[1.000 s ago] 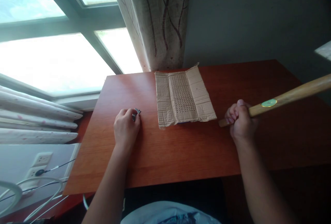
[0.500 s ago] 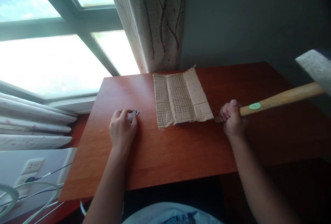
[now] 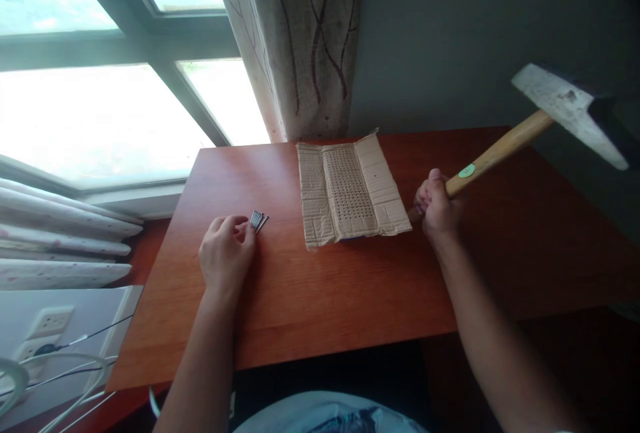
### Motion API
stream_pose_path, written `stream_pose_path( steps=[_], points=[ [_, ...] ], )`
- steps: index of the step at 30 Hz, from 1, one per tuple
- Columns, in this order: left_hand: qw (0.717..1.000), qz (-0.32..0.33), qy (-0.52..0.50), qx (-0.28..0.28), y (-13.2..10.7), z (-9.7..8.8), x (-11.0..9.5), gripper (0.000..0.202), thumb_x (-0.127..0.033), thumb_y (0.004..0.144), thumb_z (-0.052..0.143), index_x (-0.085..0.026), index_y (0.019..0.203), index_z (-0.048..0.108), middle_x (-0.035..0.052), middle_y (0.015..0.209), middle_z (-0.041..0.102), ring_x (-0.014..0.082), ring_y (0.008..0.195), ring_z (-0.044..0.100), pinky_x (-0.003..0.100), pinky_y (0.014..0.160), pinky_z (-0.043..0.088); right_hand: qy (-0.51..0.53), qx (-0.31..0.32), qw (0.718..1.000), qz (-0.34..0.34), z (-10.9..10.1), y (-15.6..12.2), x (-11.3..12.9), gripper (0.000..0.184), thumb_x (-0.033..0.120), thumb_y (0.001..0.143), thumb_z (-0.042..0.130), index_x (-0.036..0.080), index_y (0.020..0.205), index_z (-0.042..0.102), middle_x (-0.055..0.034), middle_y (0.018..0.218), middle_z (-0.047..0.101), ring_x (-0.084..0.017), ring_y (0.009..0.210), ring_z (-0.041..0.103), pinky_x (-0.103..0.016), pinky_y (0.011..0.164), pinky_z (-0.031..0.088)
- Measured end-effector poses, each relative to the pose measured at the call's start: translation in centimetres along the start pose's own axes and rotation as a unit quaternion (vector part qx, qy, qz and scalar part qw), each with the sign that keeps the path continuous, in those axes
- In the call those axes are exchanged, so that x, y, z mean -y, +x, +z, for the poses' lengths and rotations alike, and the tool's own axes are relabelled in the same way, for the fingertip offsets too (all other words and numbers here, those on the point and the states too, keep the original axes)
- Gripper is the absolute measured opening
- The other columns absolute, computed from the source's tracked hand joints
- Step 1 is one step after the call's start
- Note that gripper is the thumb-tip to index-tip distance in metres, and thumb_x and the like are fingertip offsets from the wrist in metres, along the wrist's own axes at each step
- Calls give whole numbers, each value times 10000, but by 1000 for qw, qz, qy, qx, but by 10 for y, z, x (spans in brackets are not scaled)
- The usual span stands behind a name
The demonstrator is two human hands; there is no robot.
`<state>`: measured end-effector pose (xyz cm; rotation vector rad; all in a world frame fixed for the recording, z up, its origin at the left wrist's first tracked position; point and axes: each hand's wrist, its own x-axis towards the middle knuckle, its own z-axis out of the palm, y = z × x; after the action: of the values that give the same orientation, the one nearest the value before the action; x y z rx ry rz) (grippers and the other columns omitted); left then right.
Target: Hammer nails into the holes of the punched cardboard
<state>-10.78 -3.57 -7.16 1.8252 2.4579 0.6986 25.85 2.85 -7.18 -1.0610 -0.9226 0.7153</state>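
My right hand (image 3: 437, 207) grips the wooden handle of a hammer (image 3: 505, 147). Its grey metal head is raised up at the right, above the table. My left hand (image 3: 226, 252) rests on the red-brown table (image 3: 325, 286), fingers curled. Its fingertips touch a small bundle of metal nails (image 3: 258, 220) lying on the table. Between my hands lies an unfolded piece of cardboard (image 3: 350, 190). Its middle panel is covered in rows of small holes.
A patterned curtain (image 3: 300, 40) hangs behind the table's far edge, beside a bright window (image 3: 100, 113). Left of the table are a wall socket (image 3: 47, 321) and white cables (image 3: 60, 380). A grey wall stands at the back right.
My right hand has swung the hammer up and inward, so its head has come into view at the upper right. My left hand has drawn back slightly from the nails.
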Motion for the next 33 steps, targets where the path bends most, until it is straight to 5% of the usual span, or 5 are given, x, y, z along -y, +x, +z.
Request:
stream_pose_path(
  steps=[12,33],
  points=[
    [992,77,100,32,-1,-7,-20,245,-342,963,534,-229,931,749,81,954,709,287,934,652,358,646,411,-21,-1,1000,-9,-7,-7,-4,622,571,884,687,229,484,355,70,413,324,-64,347,297,-246,340,191],
    [977,93,166,93,5,-10,-26,295,-378,995,498,-237,971,757,76,978,707,259,910,653,328,571,312,-10,-3,1000,-7,-9,-8,-4,604,531,876,708,230,482,364,69,428,322,-68,351,305,-264,344,186]
  ],
)
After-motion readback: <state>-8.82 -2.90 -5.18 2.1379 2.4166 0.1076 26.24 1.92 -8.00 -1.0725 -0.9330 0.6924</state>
